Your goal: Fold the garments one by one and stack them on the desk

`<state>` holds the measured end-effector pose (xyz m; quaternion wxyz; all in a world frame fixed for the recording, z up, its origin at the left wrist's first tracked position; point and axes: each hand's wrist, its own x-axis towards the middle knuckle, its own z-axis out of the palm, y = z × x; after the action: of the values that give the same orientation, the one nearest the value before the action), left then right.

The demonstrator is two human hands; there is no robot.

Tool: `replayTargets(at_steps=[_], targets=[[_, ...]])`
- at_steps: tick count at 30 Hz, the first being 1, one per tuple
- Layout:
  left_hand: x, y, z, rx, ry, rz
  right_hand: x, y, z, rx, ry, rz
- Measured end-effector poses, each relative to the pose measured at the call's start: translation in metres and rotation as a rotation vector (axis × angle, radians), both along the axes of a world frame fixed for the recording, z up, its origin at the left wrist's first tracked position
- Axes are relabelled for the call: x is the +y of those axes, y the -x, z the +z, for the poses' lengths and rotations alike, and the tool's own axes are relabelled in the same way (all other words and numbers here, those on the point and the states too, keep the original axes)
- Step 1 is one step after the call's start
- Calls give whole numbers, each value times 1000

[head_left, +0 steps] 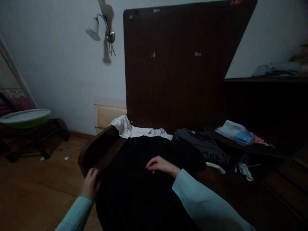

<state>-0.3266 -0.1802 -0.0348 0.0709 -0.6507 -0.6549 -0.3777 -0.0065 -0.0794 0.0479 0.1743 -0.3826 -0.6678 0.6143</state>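
A black garment [134,186] lies spread in front of me, its folds hard to make out in the dim light. My left hand [91,184] is at its left edge, fingers curled closed on the cloth; the fingertips are partly hidden. Over the middle of the black cloth is my right hand [160,165], palm down, with loosely bent fingers slightly apart and nothing held. Behind the garment lies a crumpled white cloth [144,132]. To its right is a dark grey T-shirt [207,146] with dark lettering.
A tall dark wooden panel [178,64] rises behind the clothes. A curved wooden armrest [93,147] borders the left side. At right, a plastic packet [234,132] lies on a dark ledge. A green-and-white basin [26,118] sits on a stool; a lamp [93,29] hangs on the wall.
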Motion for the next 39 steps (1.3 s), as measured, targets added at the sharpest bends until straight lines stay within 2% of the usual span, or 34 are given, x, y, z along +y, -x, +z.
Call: replayTargets(at_steps=[4, 9, 12, 18, 20, 24, 28, 31, 35, 39], targets=[[-1, 6, 1, -41, 28, 81, -9, -1, 7, 138, 3, -52], [-7, -5, 21, -50, -10, -26, -10, -4, 3, 200, 102, -58], [-5, -7, 30, -73, 16, 19, -6, -6, -2, 218, 70, -35], [-4, 0, 24, -18, 167, 63, 1, -8, -10, -141, -170, 215], [-7, 1, 22, 4, 178, 68, 1, -8, -10, -176, -243, 192], [-11, 1, 16, -31, 168, 97, 1, -7, -13, -249, -440, 46], [-14, -1, 13, -141, 157, 177, -3, -5, -21, -485, -743, -36], [-17, -3, 14, -239, 99, 270, -11, -2, -24, -692, -901, -50], [-18, 0, 14, -301, 97, 308, -21, 5, -23, -870, -979, -51], [-15, 18, 15, -295, 241, 136, -23, 6, -22, -884, -1013, -61]])
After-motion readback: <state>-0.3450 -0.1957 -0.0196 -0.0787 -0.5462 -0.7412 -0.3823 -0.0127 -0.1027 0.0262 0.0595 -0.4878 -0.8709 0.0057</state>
